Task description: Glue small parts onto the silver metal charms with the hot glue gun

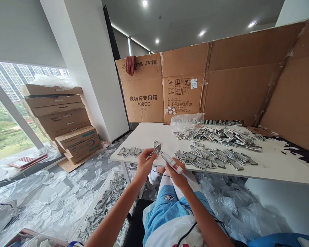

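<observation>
My left hand (pixel 144 162) is closed on a small silvery metal piece (pixel 157 149), held up over the front edge of the white table (pixel 154 130). My right hand (pixel 177 173) grips a white tool (pixel 171 162) with a red mark, its thin tip pointing at the metal piece. To the left on the table lies a short row of similar pieces (pixel 130 152). A pile of metal pieces (pixel 213 157) spreads to the right of my hands, and a larger heap (pixel 221 137) lies behind it.
Clear plastic wrap (pixel 186 121) sits behind the heaps. Tall cardboard panels (pixel 234 79) border the table's back and right. A crate of metal pieces (pixel 103 209) stands at lower left. Stacked boxes (pixel 64 116) stand far left; plastic bags (pixel 229 202) lie below the table. Thin cables cross my lap.
</observation>
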A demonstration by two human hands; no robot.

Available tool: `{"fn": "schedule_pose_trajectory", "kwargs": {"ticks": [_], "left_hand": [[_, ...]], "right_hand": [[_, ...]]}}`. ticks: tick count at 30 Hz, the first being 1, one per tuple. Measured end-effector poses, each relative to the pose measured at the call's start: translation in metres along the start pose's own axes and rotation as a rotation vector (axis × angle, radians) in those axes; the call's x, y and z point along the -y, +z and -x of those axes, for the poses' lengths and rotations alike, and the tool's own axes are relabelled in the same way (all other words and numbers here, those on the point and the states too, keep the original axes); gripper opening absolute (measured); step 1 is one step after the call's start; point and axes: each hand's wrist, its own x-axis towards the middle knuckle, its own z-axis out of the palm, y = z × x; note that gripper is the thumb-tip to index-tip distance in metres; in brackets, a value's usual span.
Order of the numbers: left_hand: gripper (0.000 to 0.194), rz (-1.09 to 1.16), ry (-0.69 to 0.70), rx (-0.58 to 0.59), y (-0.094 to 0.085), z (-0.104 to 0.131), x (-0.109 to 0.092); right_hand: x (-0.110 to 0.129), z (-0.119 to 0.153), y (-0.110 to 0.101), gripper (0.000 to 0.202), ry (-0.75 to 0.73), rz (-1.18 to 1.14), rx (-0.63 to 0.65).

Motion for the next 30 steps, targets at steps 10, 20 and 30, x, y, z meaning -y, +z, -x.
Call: {"fn": "schedule_pose_trajectory", "kwargs": {"ticks": [10, 20, 30], "left_hand": [[0.010, -0.321, 0.356, 0.016, -0.002, 0.004, -0.007], [0.009, -0.355, 0.385, -0.009, 0.000, 0.007, -0.005], [0.038, -0.053, 0.104, -0.029, -0.003, -0.005, 0.003]], "right_hand": [[-0.001, -0.001, -0.003, 0.039, 0.104, -0.086, 0.034], [0.001, -0.003, -0.005, 0.038, 0.064, -0.076, 0.062], [0.007, -0.006, -0.010, 0.046, 0.094, -0.091, 0.134]]}}
